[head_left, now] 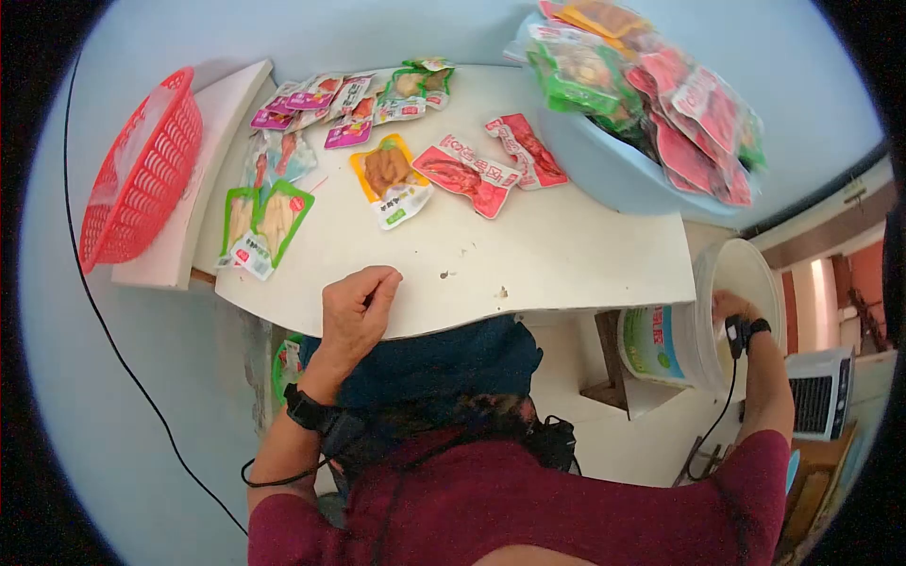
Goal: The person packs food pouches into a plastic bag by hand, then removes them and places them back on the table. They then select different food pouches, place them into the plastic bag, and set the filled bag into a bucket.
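Observation:
My left hand (361, 307) rests at the front edge of the white table (585, 255), its fingers curled into a loose fist with nothing showing in them. Down to the right, my right hand (736, 307) reaches inside a whitish plastic bucket (755, 259); its fingers are hidden. Beyond my left hand lie a yellow-edged food packet (389, 179) and two red-and-white food packets (469, 176) (528, 151). Green-edged packets (266, 226) of pale food lie to the left. Purple-and-white packets (311, 94) are grouped at the back.
A light-blue basin (604, 174) heaped with food packets (694, 104) stands at the back right. A red plastic basket (142, 170) leans at the left by the wall. Another labelled bucket (651, 341) is under the table's right side. A black cable (118, 344) hangs at left.

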`<state>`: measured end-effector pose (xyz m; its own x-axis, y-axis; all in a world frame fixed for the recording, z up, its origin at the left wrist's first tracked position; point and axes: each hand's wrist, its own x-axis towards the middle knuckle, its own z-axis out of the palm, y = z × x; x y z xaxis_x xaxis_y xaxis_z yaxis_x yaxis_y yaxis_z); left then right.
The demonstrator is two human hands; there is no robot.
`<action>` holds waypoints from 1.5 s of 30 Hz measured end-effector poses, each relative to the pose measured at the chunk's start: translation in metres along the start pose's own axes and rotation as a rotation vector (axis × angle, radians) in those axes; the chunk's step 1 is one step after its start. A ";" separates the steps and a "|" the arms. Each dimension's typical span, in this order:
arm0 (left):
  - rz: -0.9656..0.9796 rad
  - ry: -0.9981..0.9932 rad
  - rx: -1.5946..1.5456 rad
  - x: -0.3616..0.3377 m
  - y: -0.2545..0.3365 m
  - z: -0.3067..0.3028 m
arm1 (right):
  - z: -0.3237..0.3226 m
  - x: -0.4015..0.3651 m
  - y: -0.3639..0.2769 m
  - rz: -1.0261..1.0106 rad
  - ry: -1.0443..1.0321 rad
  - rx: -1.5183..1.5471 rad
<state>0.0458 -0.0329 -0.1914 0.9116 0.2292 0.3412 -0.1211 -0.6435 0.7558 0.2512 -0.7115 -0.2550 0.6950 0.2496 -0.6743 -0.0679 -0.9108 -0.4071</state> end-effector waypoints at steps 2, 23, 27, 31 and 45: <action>0.013 -0.007 0.027 0.001 0.001 0.001 | 0.005 0.014 0.011 -0.073 -0.008 -0.098; 0.089 -0.041 0.137 0.002 0.003 0.006 | 0.047 0.042 0.037 0.526 0.029 -0.457; 0.127 -0.055 0.170 0.002 0.002 0.006 | 0.040 0.039 0.033 0.478 0.026 -0.456; 0.196 -0.024 0.185 0.005 0.003 0.008 | 0.032 0.039 0.031 0.439 0.026 -0.449; 0.126 -0.060 0.215 0.005 0.006 0.006 | 0.041 0.045 0.036 0.485 -0.010 -0.504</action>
<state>0.0516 -0.0405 -0.1884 0.9172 0.0973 0.3865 -0.1550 -0.8063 0.5709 0.2506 -0.7194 -0.3254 0.6633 -0.2224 -0.7146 -0.0264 -0.9612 0.2747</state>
